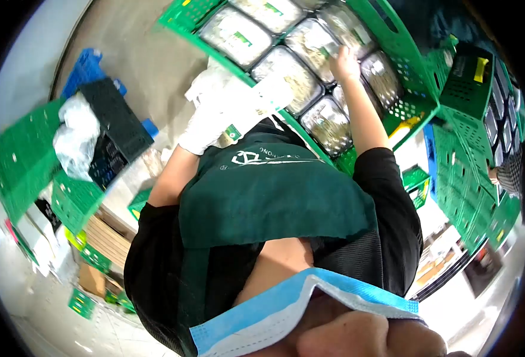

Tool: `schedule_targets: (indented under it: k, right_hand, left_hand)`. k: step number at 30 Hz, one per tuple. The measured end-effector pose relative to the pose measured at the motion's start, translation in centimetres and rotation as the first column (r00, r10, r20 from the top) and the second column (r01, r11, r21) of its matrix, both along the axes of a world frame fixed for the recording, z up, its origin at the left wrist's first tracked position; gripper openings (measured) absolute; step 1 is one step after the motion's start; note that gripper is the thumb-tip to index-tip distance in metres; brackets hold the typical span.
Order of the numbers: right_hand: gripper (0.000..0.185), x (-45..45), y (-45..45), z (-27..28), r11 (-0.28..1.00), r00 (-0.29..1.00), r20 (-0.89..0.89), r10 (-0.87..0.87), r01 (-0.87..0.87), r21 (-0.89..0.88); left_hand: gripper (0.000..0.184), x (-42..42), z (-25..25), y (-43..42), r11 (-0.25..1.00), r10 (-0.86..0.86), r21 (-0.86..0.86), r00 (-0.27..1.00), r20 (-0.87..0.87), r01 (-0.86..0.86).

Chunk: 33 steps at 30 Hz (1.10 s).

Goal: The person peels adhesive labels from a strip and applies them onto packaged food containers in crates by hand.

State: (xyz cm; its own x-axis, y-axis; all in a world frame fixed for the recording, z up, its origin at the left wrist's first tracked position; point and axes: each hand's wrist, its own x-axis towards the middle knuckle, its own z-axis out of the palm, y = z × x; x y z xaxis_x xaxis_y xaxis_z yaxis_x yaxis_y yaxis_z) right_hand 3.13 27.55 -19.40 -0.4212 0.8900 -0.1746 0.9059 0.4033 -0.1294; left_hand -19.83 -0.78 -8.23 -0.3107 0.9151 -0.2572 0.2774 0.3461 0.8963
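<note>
My left hand [200, 130], in a white glove, is closed on a bunch of white sheets [244, 107], some with green print, in front of the dark green apron [274, 196]. The sheets are overexposed, and their details are washed out. My right hand [346, 64] is bare, its fingers bent together over a clear-lidded pack [311, 47]. What its fingertips hold, if anything, is too small to tell. Several such packs of pale, thin food sit in rows in a green crate [414, 65]. A few lids carry white-and-green labels.
Stacked green crates [464, 160] stand at the right, where another person's patterned sleeve [511, 172] shows. On the left, a clear plastic bag [77, 137] lies on green and black crates [111, 113]. A blue crate [87, 68] is behind them.
</note>
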Motion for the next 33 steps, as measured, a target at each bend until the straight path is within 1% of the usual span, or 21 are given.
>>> schedule_targets:
  k: [1, 3, 4, 5, 6, 7, 8, 10, 12, 13, 16, 18, 19, 20, 22, 24, 25, 28, 30, 32, 33]
  right_hand:
    - [0.050, -0.4, -0.5, 1.1, 0.993, 0.993, 0.080, -0.083, 0.090, -0.080]
    - [0.052, 0.6, -1.3, 1.2, 0.982, 0.988, 0.139, 0.067, -0.090, 0.166]
    - [0.057, -2.2, -3.3, 7.0, 0.975, 0.989, 0.064, -0.131, 0.140, -0.173]
    - [0.053, -0.2, -3.2, 4.1, 0.986, 0.934, -0.350, -0.069, 0.009, -0.169]
    - [0.047, -0.9, -5.4, 7.4, 0.883, 0.778, -0.570, -0.265, -0.041, -0.468]
    - [0.046, -2.5, -8.2, 11.7, 0.834, 0.763, -0.599, -0.245, -0.148, -0.531]
    - [0.045, -2.9, -9.9, 12.8, 0.830, 0.695, -0.706, -0.134, -0.310, -0.463]
    - [0.042, -5.4, -13.9, 16.1, 0.650, 0.542, -0.833, 0.114, -0.675, -0.350]
    - [0.037, -6.4, -15.3, 16.4, 0.416, 0.636, -0.754, 0.168, -0.739, -0.530]
    - [0.030, -8.0, -16.4, 16.2, 0.442, 0.701, -0.678, 0.222, -0.692, -0.571]
    - [0.016, -9.6, -18.2, 16.6, 0.446, 0.753, -0.608, 0.252, -0.648, -0.617]
    - [0.017, -10.3, -19.9, 17.1, 0.424, 0.758, -0.593, 0.271, -0.647, -0.633]
    - [0.020, -10.8, -21.4, 17.7, 0.395, 0.755, -0.603, 0.258, -0.652, -0.647]
    - [0.023, -11.2, -22.4, 18.4, 0.371, 0.755, -0.608, 0.245, -0.652, -0.661]
    - [0.028, -11.0, -23.7, 18.9, 0.422, 0.738, -0.600, 0.309, -0.672, -0.609]
    - [0.027, -10.9, -23.4, 19.0, 0.556, 0.748, -0.416, 0.517, -0.663, -0.501]
    - [0.023, -10.8, -23.5, 19.2, 0.549, 0.755, -0.437, 0.490, -0.656, -0.518]
    - [0.011, -10.1, -25.3, 20.4, 0.576, 0.731, -0.533, 0.426, -0.674, -0.463]
    - [0.011, -8.8, -25.1, 20.2, 0.569, 0.695, -0.600, 0.395, -0.698, -0.435]
    - [0.010, -7.7, -24.3, 19.9, 0.589, 0.649, -0.672, 0.357, -0.715, -0.377]
    - [0.010, -6.9, -23.9, 19.6, 0.615, 0.666, -0.681, 0.305, -0.684, -0.393]
  left_hand:
    - [0.027, 0.6, 0.4, -0.7, 1.000, -0.016, -0.017, 0.997, 0.080, 0.018]
    - [0.029, 1.1, 2.6, -2.2, 1.000, 0.014, -0.020, 0.980, 0.197, -0.011]
    - [0.029, 1.6, 3.7, -2.9, 0.999, 0.052, -0.015, 0.970, 0.237, -0.049]
    - [0.029, 2.7, 1.1, -4.4, 0.995, 0.097, 0.005, 0.942, 0.321, -0.104]
    - [0.030, 3.6, 0.7, -5.4, 0.970, 0.145, 0.117, 0.891, 0.431, -0.214]
    - [0.031, 3.8, 2.2, -6.2, 0.970, 0.164, 0.104, 0.912, 0.377, -0.218]
    - [0.033, 4.0, 3.6, -6.9, 0.971, 0.183, 0.091, 0.929, 0.321, -0.223]
    - [0.041, 4.9, 4.2, -8.3, 0.917, 0.217, 0.241, 0.905, 0.366, -0.318]
    - [0.043, 6.8, 1.4, -9.1, 0.829, 0.289, 0.346, 0.866, 0.408, -0.439]
    - [0.043, 5.9, 2.8, -10.7, 0.874, 0.321, 0.202, 0.838, 0.442, -0.442]
    - [0.039, 6.4, 2.6, -12.9, 0.809, 0.401, 0.261, 0.818, 0.412, -0.528]
    - [0.040, 4.4, 4.1, -14.4, 0.963, 0.263, -0.065, 0.965, 0.005, -0.262]
    - [0.038, 4.2, 4.5, -14.4, 0.932, 0.357, 0.050, 0.932, 0.065, -0.360]
    - [0.031, 4.6, 4.0, -13.5, 0.801, 0.508, 0.332, 0.859, 0.064, -0.498]
    - [0.023, 5.4, 3.5, -12.2, 0.718, 0.502, 0.474, 0.851, 0.155, -0.510]
    - [0.020, 5.2, 3.7, -12.4, 0.765, 0.436, 0.411, 0.868, 0.236, -0.496]
    - [0.015, 5.1, 3.4, -12.3, 0.745, 0.409, 0.432, 0.859, 0.307, -0.509]
    - [0.024, 3.6, 4.2, -12.7, 0.957, 0.277, 0.002, 0.917, 0.288, -0.290]
    - [0.042, 3.3, 5.4, -11.2, 0.910, 0.256, 0.314, 0.962, 0.092, -0.272]
    - [0.063, 3.5, 7.0, -8.4, 0.913, 0.032, 0.362, 0.919, 0.393, -0.187]
    - [0.065, 3.7, 6.5, -7.6, 0.928, -0.058, 0.358, 0.909, 0.412, -0.103]
